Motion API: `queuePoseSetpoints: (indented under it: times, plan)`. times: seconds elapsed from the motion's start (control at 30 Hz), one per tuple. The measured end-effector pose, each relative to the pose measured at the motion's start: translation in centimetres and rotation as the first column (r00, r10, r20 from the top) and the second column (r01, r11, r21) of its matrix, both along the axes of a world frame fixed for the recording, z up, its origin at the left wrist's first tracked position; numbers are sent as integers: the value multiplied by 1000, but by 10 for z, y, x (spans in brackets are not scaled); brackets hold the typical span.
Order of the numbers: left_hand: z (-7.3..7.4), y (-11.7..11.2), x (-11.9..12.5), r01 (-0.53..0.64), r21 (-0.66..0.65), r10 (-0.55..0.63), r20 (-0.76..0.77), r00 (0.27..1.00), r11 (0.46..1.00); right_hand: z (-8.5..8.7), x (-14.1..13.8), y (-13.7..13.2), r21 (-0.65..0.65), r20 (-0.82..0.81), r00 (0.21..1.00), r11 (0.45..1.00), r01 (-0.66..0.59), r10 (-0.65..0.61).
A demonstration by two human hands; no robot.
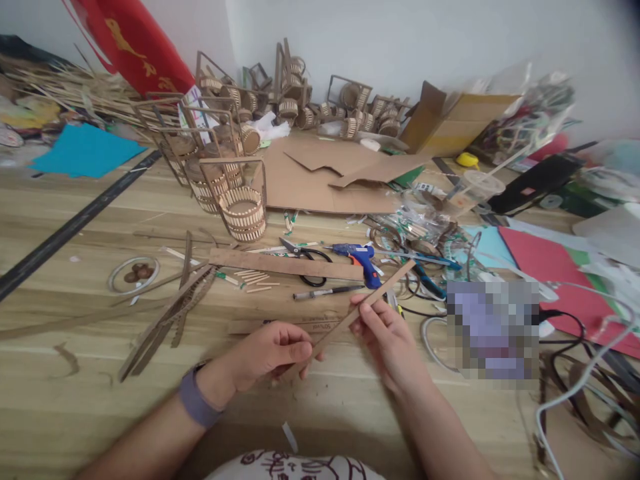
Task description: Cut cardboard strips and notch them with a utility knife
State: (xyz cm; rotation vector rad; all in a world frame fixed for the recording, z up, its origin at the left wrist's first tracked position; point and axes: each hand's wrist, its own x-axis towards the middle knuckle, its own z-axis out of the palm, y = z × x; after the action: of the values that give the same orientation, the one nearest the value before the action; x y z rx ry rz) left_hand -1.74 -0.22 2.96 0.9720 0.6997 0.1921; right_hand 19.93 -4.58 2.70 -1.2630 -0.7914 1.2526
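A narrow brown cardboard strip point(345, 325) slants up to the right between my two hands. My left hand point(273, 353) pinches its lower end between thumb and fingers. Higher up, my right hand point(383, 330) grips the same strip with thumb and fingertips. Beneath them, a printed cardboard strip point(250, 327) lies on the wooden table. Just beyond my hands are a wider cardboard strip point(285, 263), a black pen point(327, 292), scissors point(315, 267) and a blue glue gun point(367, 260). Short wooden sticks point(253, 277) are scattered by the wide strip.
Small handled buckets of cardboard and sticks point(243, 213) stand at the back left, with more along the wall. Flat cardboard sheets point(320, 183) lie behind the tools. Loose strips point(165, 320) and a tape ring point(134, 275) are at left. Cables point(575, 393) and coloured paper point(550, 267) crowd the right.
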Motion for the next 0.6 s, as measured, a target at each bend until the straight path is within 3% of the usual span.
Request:
queuePoseSetpoints:
  times: [0.2,0.33,0.47,0.6]
  plan:
    - [-5,2,-5,65,-174,-54,66,996,983,-2,6,2,34,64,997,999,38,-40]
    - [-3,3,-2,-109,-192,133,116,984,975,-3,-6,-5,106,333,937,992,75,-106]
    - [-3,4,2,-293,-137,313,157,937,946,4,-25,-19,284,624,779,947,-149,-65]
    - [-7,2,4,-350,-52,353,194,915,935,10,-37,-25,374,707,706,868,-327,-38]
